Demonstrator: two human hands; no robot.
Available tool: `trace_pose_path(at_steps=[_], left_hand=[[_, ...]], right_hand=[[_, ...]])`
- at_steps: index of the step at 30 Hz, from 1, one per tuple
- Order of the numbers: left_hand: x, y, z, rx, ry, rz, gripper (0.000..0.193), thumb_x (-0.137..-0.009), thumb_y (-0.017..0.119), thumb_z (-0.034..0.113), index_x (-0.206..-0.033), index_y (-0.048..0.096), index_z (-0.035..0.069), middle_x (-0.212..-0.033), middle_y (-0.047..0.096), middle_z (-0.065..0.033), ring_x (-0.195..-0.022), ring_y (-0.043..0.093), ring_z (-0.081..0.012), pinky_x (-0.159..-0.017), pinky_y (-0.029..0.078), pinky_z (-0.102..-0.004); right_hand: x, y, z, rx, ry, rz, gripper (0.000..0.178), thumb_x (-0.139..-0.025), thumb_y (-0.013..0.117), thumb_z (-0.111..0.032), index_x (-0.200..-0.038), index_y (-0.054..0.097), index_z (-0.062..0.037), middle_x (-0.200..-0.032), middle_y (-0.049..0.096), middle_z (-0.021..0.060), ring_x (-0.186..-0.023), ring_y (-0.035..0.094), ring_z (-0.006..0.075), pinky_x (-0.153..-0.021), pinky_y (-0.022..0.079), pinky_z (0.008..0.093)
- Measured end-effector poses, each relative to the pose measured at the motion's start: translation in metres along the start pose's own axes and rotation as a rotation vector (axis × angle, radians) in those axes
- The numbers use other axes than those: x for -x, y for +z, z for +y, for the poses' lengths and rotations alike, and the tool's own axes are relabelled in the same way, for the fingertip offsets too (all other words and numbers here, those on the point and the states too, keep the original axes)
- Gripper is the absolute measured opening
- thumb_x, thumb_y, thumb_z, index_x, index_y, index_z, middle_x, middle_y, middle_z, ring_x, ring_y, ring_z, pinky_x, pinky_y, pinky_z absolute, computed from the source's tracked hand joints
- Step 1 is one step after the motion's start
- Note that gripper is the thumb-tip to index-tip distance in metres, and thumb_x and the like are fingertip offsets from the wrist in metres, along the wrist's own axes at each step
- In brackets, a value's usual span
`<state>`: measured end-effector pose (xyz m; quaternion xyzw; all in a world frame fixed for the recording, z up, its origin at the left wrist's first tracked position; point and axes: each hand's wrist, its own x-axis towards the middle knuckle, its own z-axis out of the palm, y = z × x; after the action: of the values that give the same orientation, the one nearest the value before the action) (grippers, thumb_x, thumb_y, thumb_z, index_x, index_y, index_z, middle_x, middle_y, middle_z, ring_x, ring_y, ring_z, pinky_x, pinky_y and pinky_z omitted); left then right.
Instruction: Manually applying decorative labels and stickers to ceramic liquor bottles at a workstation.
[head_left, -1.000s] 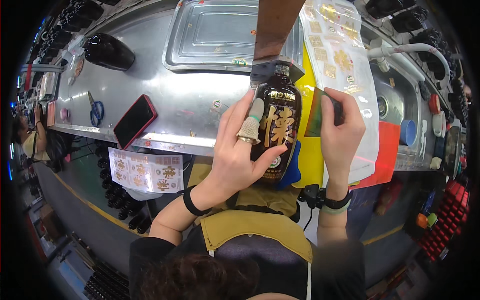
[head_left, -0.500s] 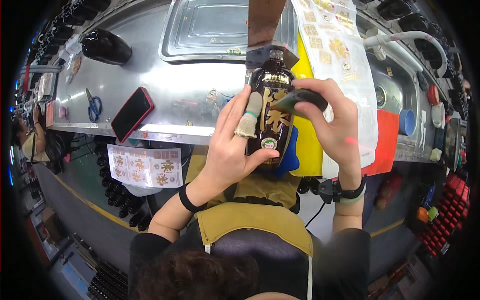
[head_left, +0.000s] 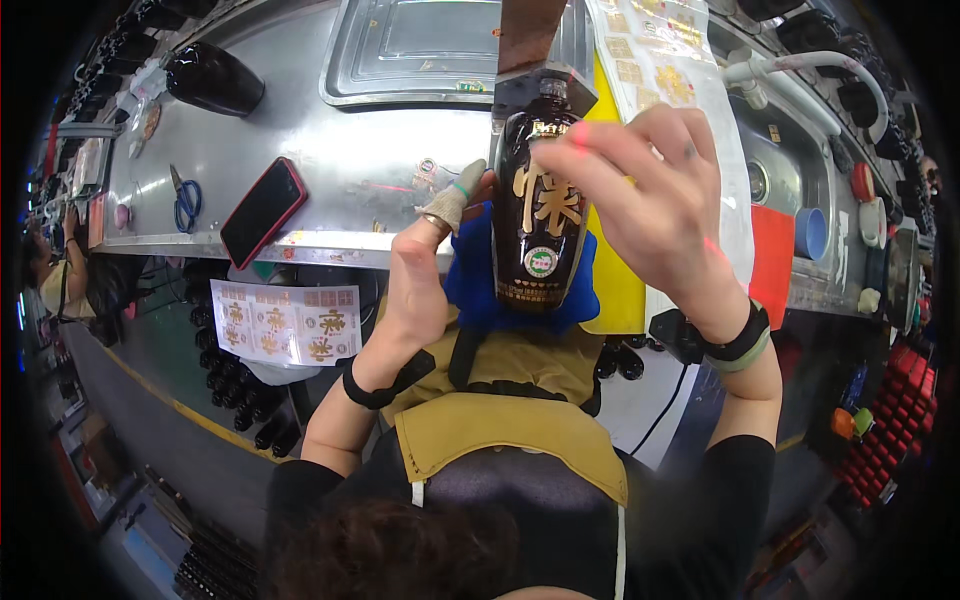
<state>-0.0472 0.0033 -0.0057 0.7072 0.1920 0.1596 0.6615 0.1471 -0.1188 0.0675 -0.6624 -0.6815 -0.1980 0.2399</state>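
Observation:
A dark glossy bottle (head_left: 540, 240) with gold lettering and a round pale sticker lies with its neck away from me, on a blue cloth (head_left: 474, 265). My left hand (head_left: 425, 265) is beside the bottle's left side, its fingers stretched toward the glass and partly hidden; a fabric finger cover (head_left: 455, 198) is on one finger. Above the upper right of the bottle, my right hand (head_left: 650, 195) has thumb and fingers pinched together over the lettering. Whatever sits between those fingertips is hidden by the hand.
To the left on the steel bench are a red-edged phone (head_left: 264, 213), blue scissors (head_left: 185, 200) and another dark bottle (head_left: 213, 80). A metal tray (head_left: 400, 50) is at the back. Decal sheets (head_left: 655, 75) cover the right; another sheet (head_left: 285, 320) hangs at the bench's front edge.
My left hand has slid off the bottle's front to its left side. My right hand has risen over the upper lettering, and the dark flat tool it held no longer shows.

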Motion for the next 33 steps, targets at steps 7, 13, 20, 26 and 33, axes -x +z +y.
trace_pose_path(at_steps=[7, 13, 20, 26, 33], left_hand=[[0.010, -0.001, 0.000, 0.044, -0.034, -0.041, 0.123, -0.084, 0.002, 0.089, -0.154, 0.034, -0.006, -0.156, 0.043, -0.0201, -0.144, 0.042, -0.0296, -0.120, 0.031, -0.0462], [0.025, -0.001, -0.005, 0.025, -0.004, -0.049, 0.128, -0.080, 0.002, 0.093, -0.157, 0.029, -0.006, -0.154, 0.044, -0.0227, -0.143, 0.043, -0.0307, -0.122, 0.026, -0.0443], [0.048, 0.000, -0.015, -0.182, 0.173, -0.073, 0.123, -0.085, 0.015, 0.092, -0.159, 0.020, -0.005, -0.155, 0.041, -0.0293, -0.144, 0.042, -0.0360, -0.120, 0.027, -0.0445], [0.063, 0.014, -0.027, -0.228, 0.323, -0.096, 0.114, -0.085, 0.046, 0.085, -0.159, 0.029, 0.000, -0.159, 0.030, -0.0330, -0.144, 0.037, -0.0471, -0.119, 0.029, -0.0510], [0.072, 0.023, -0.029, -0.724, 0.438, -0.066, 0.093, -0.081, 0.080, 0.047, -0.148, 0.045, -0.006, -0.157, 0.034, -0.0338, -0.142, 0.040, -0.0505, -0.117, 0.033, -0.0537]], right_hand=[[0.050, -0.003, -0.036, -0.371, -0.293, -0.064, 0.029, -0.071, 0.071, -0.015, -0.100, 0.075, -0.0146, -0.089, 0.064, -0.0067, -0.074, 0.052, 0.0136, -0.064, 0.046, 0.0289], [0.060, -0.001, -0.041, -0.267, -0.108, 0.005, 0.031, -0.069, 0.072, -0.015, -0.100, 0.075, -0.0189, -0.104, 0.071, -0.0072, -0.079, 0.057, 0.0120, -0.071, 0.045, 0.0285], [0.098, 0.000, -0.067, -0.328, 0.104, 0.023, 0.032, -0.074, 0.072, -0.016, -0.106, 0.077, -0.0169, -0.109, 0.073, -0.0041, -0.077, 0.058, 0.0156, -0.072, 0.047, 0.0306], [0.109, 0.020, -0.100, -0.708, 0.713, 0.393, 0.030, -0.089, 0.076, -0.007, -0.115, 0.061, -0.0024, -0.095, 0.065, 0.0074, -0.076, 0.060, 0.0138, -0.066, 0.051, 0.0284], [0.126, 0.041, -0.094, -0.702, 1.052, 0.310, 0.027, -0.098, 0.067, -0.008, -0.120, 0.055, -0.0003, -0.093, 0.060, 0.0075, -0.075, 0.052, 0.0140, -0.068, 0.044, 0.0284]])
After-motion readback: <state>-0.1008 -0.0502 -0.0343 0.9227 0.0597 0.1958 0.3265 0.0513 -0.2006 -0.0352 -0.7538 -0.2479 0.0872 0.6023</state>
